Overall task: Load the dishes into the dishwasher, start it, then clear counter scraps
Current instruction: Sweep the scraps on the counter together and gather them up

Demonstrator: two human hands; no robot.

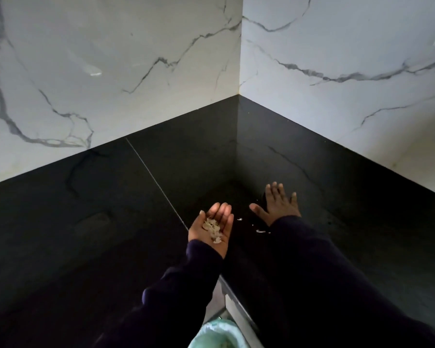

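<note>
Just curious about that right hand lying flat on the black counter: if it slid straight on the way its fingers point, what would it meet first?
Probably only bare black counter, then the marble wall behind it. The right hand points away from the scraps, though depth is unclear.

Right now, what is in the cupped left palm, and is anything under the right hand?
The left hand cradles pale scraps in its upturned palm. The right hand lies flat, fingers spread, on the black counter; anything beneath it is covered. A few loose scraps lie beside it.

Dim, soft light; glare on wall (96, 72); wide-angle bowing.
</note>
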